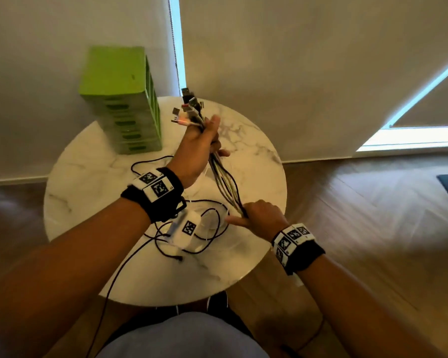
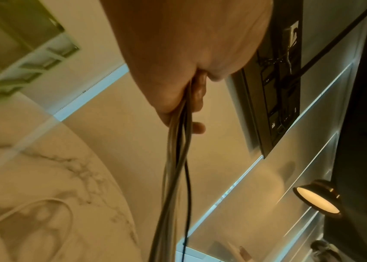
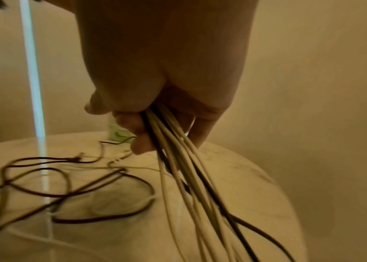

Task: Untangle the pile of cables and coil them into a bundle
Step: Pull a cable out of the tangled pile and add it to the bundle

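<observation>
My left hand (image 1: 204, 143) is raised over the round marble table (image 1: 256, 156) and grips a bunch of black and white cables (image 1: 224, 182) just below their USB plugs (image 1: 189, 107), which fan out above the fist. The strands run down and right to my right hand (image 1: 254, 215), which grips them lower, near the table's right edge. In the left wrist view the cables (image 2: 178, 168) hang from the left hand (image 2: 178, 88). In the right wrist view the right hand (image 3: 155, 109) closes round the cables (image 3: 189, 177). Loose loops of cable (image 1: 202, 228) lie on the table.
A green drawer unit (image 1: 122, 99) stands at the table's back left. A black cable (image 1: 119, 275) trails off the front edge toward my lap. Wooden floor (image 1: 360, 215) lies to the right, and a wall with blinds rises behind the table.
</observation>
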The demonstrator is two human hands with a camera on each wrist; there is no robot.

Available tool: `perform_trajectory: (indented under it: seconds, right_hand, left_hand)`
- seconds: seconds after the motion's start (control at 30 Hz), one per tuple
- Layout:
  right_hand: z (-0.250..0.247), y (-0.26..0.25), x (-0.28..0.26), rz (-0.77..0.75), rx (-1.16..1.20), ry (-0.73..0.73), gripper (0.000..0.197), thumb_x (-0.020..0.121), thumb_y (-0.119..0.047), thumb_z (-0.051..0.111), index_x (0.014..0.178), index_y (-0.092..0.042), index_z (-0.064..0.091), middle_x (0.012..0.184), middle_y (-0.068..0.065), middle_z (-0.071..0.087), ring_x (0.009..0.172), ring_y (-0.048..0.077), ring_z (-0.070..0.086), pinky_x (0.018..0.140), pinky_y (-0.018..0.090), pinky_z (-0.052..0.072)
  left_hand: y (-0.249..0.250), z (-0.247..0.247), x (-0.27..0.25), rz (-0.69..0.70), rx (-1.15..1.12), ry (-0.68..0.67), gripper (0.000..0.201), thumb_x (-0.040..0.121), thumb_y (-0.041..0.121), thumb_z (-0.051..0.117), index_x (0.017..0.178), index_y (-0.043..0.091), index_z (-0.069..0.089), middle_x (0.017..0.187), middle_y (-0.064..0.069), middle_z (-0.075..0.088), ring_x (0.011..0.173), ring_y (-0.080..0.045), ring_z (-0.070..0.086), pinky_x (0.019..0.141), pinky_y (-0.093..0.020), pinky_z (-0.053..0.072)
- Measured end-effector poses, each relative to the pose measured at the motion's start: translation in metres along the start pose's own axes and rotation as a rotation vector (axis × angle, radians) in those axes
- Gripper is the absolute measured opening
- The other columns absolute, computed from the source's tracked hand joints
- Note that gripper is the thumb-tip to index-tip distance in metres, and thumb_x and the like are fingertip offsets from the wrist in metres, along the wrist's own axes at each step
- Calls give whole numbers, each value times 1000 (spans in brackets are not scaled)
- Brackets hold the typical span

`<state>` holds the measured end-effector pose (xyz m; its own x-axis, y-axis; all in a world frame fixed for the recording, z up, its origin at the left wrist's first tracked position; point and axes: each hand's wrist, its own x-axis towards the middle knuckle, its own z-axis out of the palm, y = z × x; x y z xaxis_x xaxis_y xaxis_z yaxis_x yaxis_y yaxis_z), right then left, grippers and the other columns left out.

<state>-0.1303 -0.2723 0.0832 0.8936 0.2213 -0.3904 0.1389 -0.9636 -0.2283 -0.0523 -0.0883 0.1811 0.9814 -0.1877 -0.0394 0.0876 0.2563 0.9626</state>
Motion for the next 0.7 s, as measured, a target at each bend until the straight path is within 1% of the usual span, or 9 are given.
perform_trajectory:
  seconds: [0.1, 0.23, 0.33, 0.43, 0.5, 0.53, 0.6, 0.63, 0.7]
  right_hand:
    - [16, -40, -5, -103, -22, -75, 66, 82, -81, 49, 65, -18, 38, 63, -1, 46, 67, 27, 56, 59, 36, 42]
    - [33, -76, -9, -249, 192, -316, 57, 83, -77, 57, 69, -24, 40, 66, -2, 47, 67, 20, 50, 62, 36, 38]
    - [19, -88, 3, -401, 343, -363, 62, 97, -67, 40, 86, -7, 51, 80, 16, 54, 69, 21, 46, 70, 44, 40]
    - [2, -87, 35, -312, 528, -241, 61, 105, -53, 25, 103, -4, 60, 100, 18, 63, 86, 29, 59, 80, 38, 47]
    - [1, -84, 60, -196, 600, -148, 56, 105, -54, 29, 105, -10, 63, 100, 7, 66, 89, 24, 62, 79, 31, 49]
    - [5, -81, 71, -178, 589, -112, 50, 105, -51, 35, 104, -9, 63, 99, 7, 66, 91, 25, 62, 81, 34, 50]
    - [24, -79, 92, -221, 451, -105, 37, 106, -37, 46, 105, -3, 60, 102, 15, 64, 96, 32, 60, 88, 43, 47]
    - [36, -79, 100, -235, 361, -144, 33, 105, -34, 49, 110, -3, 59, 107, 16, 63, 101, 33, 58, 91, 43, 45]
    - [61, -85, 111, -224, 205, -248, 38, 101, -41, 54, 125, -12, 56, 121, 10, 62, 110, 29, 59, 97, 40, 45]
  left_hand:
    - [1, -27, -11, -25, 93, 42, 35, 108, 30, 46, 75, 24, 34, 66, 1, 18, 54, -12, 22, 51, -29, 42]
    - [-6, -71, -28, -113, 72, 87, 36, 105, 26, 53, 75, 25, 33, 61, 4, 20, 47, -10, 20, 42, -21, 25]
    - [-1, -105, -42, -119, 60, 170, 37, 104, 25, 54, 74, 24, 33, 61, 1, 17, 44, -11, 17, 43, -21, 22]
    - [3, -133, -53, -116, 60, 236, 37, 105, 24, 54, 74, 24, 33, 62, 0, 14, 43, -11, 16, 44, -21, 21]
    - [1, -146, -60, -128, 56, 260, 37, 104, 24, 55, 74, 24, 34, 62, -1, 14, 43, -11, 15, 44, -21, 20]
    - [-1, -151, -63, -137, 52, 268, 38, 104, 23, 55, 73, 24, 34, 61, 0, 15, 43, -11, 16, 44, -21, 20]
    - [-4, -160, -69, -158, 36, 287, 41, 104, 23, 56, 70, 24, 33, 61, 0, 15, 42, -10, 16, 43, -20, 20]
    - [-6, -163, -71, -166, 29, 291, 42, 104, 23, 55, 70, 24, 32, 62, 0, 15, 42, -10, 15, 43, -19, 20]
    - [-9, -170, -76, -184, 28, 295, 43, 104, 23, 55, 69, 24, 32, 60, 1, 15, 43, -11, 14, 44, -20, 18]
